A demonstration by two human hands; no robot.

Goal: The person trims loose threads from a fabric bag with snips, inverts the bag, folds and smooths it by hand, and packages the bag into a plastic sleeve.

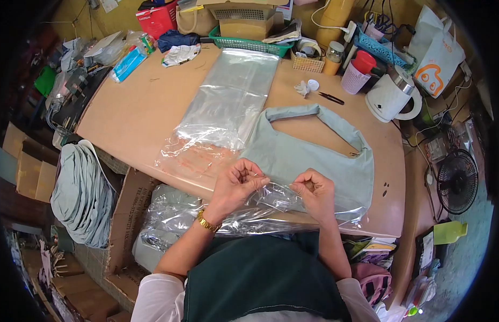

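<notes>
A clear plastic bag (276,199) stretches between my two hands at the table's front edge. My left hand (240,182), with a gold watch at the wrist, pinches one side of its edge. The other side is pinched by my right hand (314,192). Just beyond them a pale grey-green fabric bag (324,161) lies flat, its strap loop pointing away from me. Part of the clear plastic overlaps the fabric's lower edge. Left of it rests a stack of flat clear plastic bags (228,91).
Black thread snips (331,98) lie near the back right, by a white kettle (391,94). A green basket (249,45) stands at the back. A cardboard box (129,220) with plastic-wrapped items sits below left, beside a pile of folded grey-green fabric (83,193).
</notes>
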